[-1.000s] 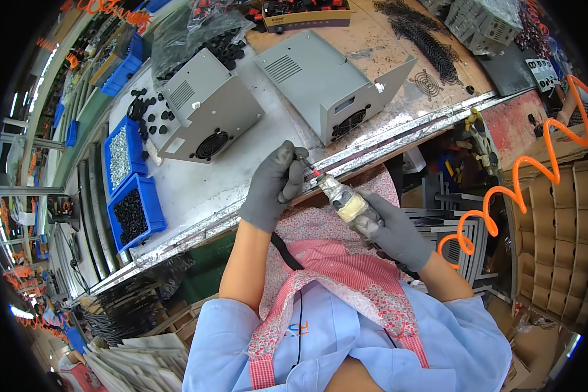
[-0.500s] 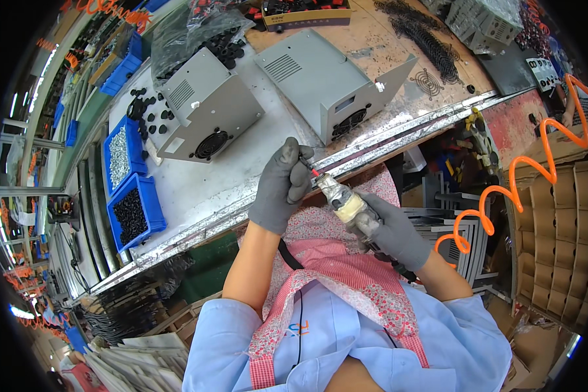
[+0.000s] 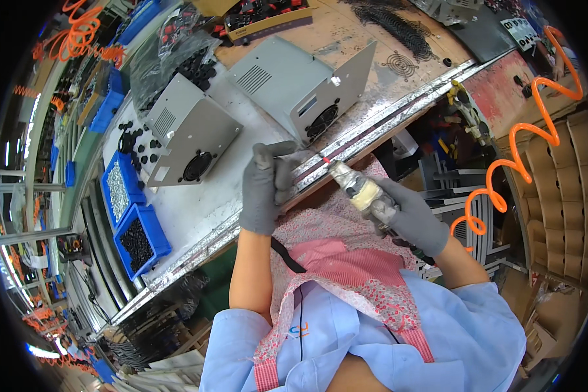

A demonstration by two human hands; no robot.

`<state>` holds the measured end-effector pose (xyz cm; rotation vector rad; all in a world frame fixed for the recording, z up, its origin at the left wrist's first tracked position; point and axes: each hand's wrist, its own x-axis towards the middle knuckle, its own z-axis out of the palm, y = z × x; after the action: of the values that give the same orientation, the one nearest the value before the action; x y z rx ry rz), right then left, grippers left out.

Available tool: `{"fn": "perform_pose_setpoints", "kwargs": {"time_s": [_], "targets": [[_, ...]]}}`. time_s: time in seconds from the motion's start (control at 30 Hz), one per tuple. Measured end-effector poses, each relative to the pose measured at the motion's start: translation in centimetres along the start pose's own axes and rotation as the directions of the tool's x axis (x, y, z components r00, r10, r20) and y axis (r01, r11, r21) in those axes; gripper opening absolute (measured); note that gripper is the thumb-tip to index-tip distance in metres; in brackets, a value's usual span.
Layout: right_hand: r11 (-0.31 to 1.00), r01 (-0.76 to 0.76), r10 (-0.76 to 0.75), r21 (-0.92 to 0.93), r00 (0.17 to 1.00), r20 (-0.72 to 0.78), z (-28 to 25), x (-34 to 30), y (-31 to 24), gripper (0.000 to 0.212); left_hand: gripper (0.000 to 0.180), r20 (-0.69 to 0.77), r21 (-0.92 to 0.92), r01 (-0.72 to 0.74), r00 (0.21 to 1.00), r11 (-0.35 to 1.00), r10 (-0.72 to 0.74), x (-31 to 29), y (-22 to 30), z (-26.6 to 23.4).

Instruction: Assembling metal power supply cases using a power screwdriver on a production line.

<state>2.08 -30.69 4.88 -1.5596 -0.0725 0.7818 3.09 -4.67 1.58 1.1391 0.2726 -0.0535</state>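
My right hand [image 3: 414,217], in a grey glove, is wrapped round a power screwdriver [image 3: 364,193] whose body is bound with yellowish and clear tape. Its red-collared bit [image 3: 325,159] points up and left, toward the bench edge. My left hand [image 3: 262,193], also gloved, is beside the bit and apart from it. The fingers are curled with the index reaching right; whatever they hold is hidden. Just beyond my hands stands a grey metal housing [image 3: 274,78] with an upright panel and a black fan [image 3: 323,121]. Left of it is a second grey housing [image 3: 206,134] with a similar fan.
Blue bins of silvery screws [image 3: 117,191] and black screws [image 3: 136,245] sit at the bench's left. Black caps [image 3: 137,145] lie loose behind them. Wire fan guards [image 3: 400,64] lie at the back. An orange coiled hose [image 3: 496,189] hangs at the right. A metal-edged rim [image 3: 379,134] borders the bench.
My hands have moved apart: the bit, earlier at my left fingertips, is now free of them. The screwdriver has shifted right. The whole view has turned slightly, with the housings lying further left.
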Motion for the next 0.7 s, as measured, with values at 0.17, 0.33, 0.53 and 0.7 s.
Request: {"fn": "perform_pose_setpoints", "kwargs": {"time_s": [0.17, 0.33, 0.53, 0.7], "targets": [[0.998, -0.018, 0.028, 0.067, 0.986, -0.163, -2.3, 0.9, 2.0, 0.051, 0.041, -0.136, 0.247, -0.005, 0.99, 0.969, 0.039, 1.2, 0.6, 1.1], [0.99, -0.019, 0.041, 0.141, 0.987, -0.158, -3.0, 2.3, 2.5, 0.046, 0.039, 0.023, 0.585, -0.158, 0.984, 0.796, 0.178, 3.5, 0.3, 2.2], [0.996, -0.022, 0.031, 0.084, 0.994, -0.104, -3.5, 3.5, 2.1, 0.047, 0.038, 0.091, 0.725, -0.172, 0.984, 0.666, 0.155, 5.0, 0.8, 3.0], [0.96, -0.169, 0.154, 0.225, 0.985, 0.084, -4.9, 3.7, 0.3, 0.053, 0.039, 0.137, 0.672, -0.179, 0.984, 0.719, 0.117, 5.9, 0.7, 2.1]]}}
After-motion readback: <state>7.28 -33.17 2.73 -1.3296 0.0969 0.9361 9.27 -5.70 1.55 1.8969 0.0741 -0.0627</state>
